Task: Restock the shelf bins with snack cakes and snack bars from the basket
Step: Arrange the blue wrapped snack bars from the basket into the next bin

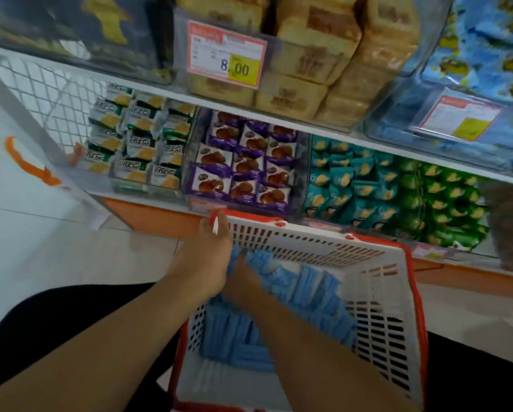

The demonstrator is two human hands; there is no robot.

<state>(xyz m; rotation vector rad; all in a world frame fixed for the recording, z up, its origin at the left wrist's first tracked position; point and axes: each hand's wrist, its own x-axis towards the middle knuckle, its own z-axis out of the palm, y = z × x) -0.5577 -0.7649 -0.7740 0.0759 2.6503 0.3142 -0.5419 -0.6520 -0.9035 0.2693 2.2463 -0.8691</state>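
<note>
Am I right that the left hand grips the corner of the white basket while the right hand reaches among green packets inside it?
Not quite: the packets in the basket are light blue, not green, as the head view shows. The rest holds: the left hand grips the basket's far corner and the right hand reaches in among them.

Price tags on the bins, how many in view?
2 clear ones: tag on the tan-cake bin, upper shelf; tag on the blue-pack bin to its right. Blurred strips along the lower shelf edge may be more tags.
</note>
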